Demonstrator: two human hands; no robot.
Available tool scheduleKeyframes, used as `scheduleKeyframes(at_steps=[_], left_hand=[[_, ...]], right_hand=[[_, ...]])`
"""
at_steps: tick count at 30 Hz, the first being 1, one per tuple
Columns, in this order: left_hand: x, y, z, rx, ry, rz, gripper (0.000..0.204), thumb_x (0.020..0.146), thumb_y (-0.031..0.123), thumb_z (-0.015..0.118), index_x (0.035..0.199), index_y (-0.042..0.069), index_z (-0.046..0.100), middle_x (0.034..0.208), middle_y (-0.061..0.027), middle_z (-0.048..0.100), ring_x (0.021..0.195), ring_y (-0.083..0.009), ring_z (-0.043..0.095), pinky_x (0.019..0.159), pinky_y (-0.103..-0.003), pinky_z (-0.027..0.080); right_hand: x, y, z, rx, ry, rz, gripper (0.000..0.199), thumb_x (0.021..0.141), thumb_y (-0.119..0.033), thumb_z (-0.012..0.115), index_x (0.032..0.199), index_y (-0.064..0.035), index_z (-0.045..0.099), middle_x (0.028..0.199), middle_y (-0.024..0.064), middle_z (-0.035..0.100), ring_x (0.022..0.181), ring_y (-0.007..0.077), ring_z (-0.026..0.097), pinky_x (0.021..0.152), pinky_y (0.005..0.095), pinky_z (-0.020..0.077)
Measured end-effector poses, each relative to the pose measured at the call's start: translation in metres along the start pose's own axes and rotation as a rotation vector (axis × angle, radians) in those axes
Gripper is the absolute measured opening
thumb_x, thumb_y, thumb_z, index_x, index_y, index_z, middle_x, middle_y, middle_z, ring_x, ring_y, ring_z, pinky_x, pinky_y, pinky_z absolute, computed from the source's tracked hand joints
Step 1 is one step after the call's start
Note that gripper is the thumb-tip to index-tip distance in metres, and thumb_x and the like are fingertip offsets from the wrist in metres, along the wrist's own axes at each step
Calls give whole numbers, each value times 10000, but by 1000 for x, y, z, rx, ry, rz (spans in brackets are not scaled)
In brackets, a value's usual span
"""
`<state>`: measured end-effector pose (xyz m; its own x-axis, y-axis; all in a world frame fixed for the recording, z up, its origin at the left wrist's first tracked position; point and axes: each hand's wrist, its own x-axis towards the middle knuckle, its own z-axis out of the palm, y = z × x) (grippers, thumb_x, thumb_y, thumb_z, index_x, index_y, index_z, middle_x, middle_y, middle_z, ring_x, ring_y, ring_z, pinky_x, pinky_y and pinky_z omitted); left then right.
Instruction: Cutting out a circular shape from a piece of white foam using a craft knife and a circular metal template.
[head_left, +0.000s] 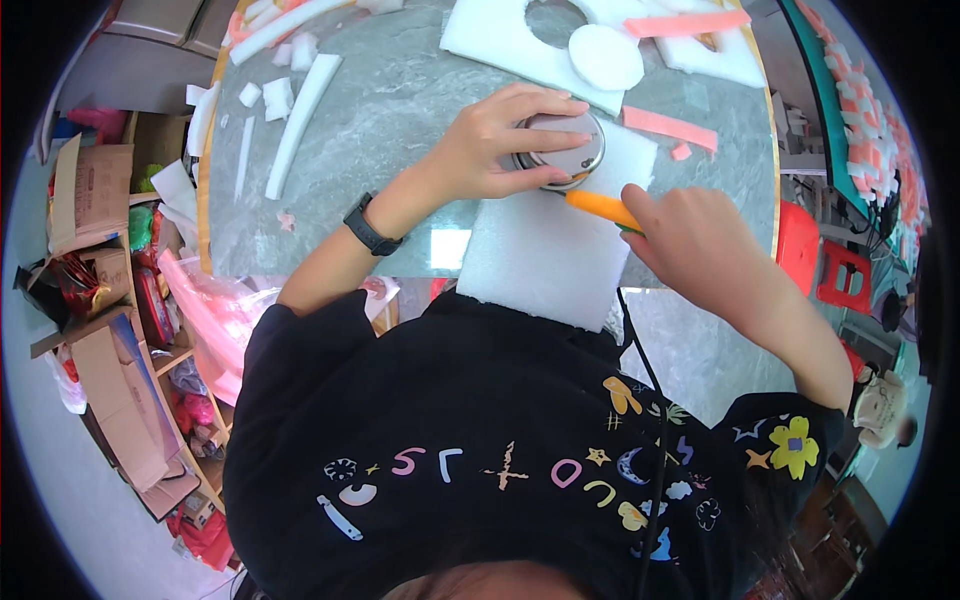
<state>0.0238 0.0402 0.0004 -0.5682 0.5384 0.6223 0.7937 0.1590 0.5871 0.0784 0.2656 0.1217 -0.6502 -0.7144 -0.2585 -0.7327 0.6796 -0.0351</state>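
A white foam sheet (545,250) lies on the table and hangs over its near edge, toward my body. My left hand (510,140) is spread over a round metal tin (575,165), fingers curved across its top, pressing it onto the foam. In my right hand (700,245) is an orange cutter knife (600,207), held low and slanting toward the tin. Its front end meets the foam at the tin's near rim; the blade is too small to make out. A bit of green shows at the knife's grip end.
Beyond my hands lie a white foam sheet with a round hole (480,30), a cut foam disc (606,57) and a pink foam strip (670,128). White foam scraps (300,130) are scattered at left. A shelf with cartons (90,200) stands left, red stools (840,275) right.
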Motion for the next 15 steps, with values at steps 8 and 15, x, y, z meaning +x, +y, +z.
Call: scheduleKeyframes(at_steps=[8, 15], left_hand=[[0, -1, -1, 57, 0, 5, 359, 711, 167, 718, 1068, 149, 692, 1223, -73, 589, 1098, -294, 544, 921, -391, 436], [2, -3, 1, 82, 56, 57, 307, 693, 212, 746, 997, 184, 706, 1158, -12, 620, 1038, -238, 572, 828, -331, 498]], right_hand=[[13, 2, -20, -49, -49, -48, 91, 740, -84, 618, 776, -23, 562, 613, 99, 580, 589, 232, 622, 549, 331, 480], [15, 8, -25, -67, -99, -9, 134, 761, -123, 637, 837, -31, 576, 597, 94, 569, 584, 251, 606, 572, 358, 470]])
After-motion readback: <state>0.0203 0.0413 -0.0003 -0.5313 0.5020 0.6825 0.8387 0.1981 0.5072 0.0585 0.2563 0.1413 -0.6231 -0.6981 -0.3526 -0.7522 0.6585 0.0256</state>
